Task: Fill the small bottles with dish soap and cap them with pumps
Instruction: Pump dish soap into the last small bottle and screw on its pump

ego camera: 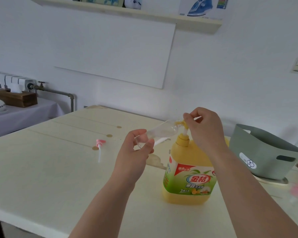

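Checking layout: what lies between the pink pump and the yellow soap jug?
In the head view, the left hand, gripping the clear small bottle, crosses above bare tabletop there.

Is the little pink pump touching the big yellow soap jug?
Apart. Head view: the pink plastic pump lies on the cream table, bare tabletop between it and the yellow soap jug.
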The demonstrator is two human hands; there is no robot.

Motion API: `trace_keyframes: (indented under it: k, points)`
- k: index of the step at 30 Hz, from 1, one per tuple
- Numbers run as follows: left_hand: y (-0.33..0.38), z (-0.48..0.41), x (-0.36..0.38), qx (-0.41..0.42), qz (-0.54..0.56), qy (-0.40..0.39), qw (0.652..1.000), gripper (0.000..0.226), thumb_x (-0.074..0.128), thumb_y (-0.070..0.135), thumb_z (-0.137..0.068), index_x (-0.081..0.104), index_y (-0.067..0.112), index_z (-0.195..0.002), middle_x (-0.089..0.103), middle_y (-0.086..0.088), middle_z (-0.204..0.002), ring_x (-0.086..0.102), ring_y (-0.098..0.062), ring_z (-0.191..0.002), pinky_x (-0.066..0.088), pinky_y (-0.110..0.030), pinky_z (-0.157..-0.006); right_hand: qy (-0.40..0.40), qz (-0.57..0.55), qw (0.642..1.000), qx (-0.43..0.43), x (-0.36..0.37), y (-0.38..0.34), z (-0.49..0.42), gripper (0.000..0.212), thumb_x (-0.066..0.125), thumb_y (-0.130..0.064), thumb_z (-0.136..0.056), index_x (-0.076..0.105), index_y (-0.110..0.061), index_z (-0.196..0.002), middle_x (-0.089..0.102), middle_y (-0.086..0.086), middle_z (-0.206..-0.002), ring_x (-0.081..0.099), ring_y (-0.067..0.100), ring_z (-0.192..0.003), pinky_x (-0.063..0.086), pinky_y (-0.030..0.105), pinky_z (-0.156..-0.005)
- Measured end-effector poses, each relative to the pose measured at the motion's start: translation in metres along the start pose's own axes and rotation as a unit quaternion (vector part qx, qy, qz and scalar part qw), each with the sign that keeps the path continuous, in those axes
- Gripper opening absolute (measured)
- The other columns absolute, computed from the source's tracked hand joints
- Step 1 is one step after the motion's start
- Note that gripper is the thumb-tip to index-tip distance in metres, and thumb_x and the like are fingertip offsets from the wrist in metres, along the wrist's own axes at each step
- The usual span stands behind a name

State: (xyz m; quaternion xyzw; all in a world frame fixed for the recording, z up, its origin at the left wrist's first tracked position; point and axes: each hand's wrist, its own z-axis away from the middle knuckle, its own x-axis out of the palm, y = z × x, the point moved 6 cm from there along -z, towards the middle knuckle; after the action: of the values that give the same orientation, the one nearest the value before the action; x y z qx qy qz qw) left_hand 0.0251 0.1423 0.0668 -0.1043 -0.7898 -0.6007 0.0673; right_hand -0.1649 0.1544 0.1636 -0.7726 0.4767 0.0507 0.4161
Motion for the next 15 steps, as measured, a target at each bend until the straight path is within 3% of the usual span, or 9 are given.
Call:
trace_keyframes:
  k: [10, 12, 15]
  points:
    - [-0.009, 0.001, -0.002, -0.014, -0.011, 0.004, 1.0, 0.019, 0.064, 0.024, -0.088, 0.059, 0.034, -0.102, 0.067, 0.008, -0.089, 0.068, -0.014, -0.083, 0.051, -0.041, -0.093, 0.008, -0.004, 1.0, 0.002, 0.011, 0.012, 0.01, 0.027, 0.058, -0.034, -0.092, 0.054, -0.021, -0.069, 0.062, -0.001, -0.071, 0.057, 0.017, -0.064, 0.044, 0.028, -0.062]
    - [-0.009, 0.001, -0.004, -0.019, -0.007, -0.001, 1.0, 0.019, 0.064, 0.023, -0.088, 0.059, 0.032, -0.104, 0.068, 0.006, -0.09, 0.068, -0.014, -0.083, 0.052, -0.039, -0.091, 0.019, -0.011, 1.0, -0.003, 0.009, 0.01, 0.014, 0.027, 0.058, -0.033, -0.092, 0.054, -0.02, -0.069, 0.063, 0.0, -0.069, 0.057, 0.015, -0.062, 0.04, 0.026, -0.059]
    - [-0.012, 0.002, -0.005, -0.038, 0.033, -0.016, 0.999, 0.018, 0.063, 0.018, -0.09, 0.059, 0.027, -0.105, 0.065, 0.002, -0.095, 0.066, -0.008, -0.074, 0.052, -0.026, -0.075, 0.027, -0.03, 0.999, 0.003, 0.004, 0.005, 0.012, 0.028, 0.059, -0.032, -0.092, 0.055, -0.018, -0.068, 0.06, -0.002, -0.063, 0.051, 0.008, -0.053, 0.034, 0.024, -0.055]
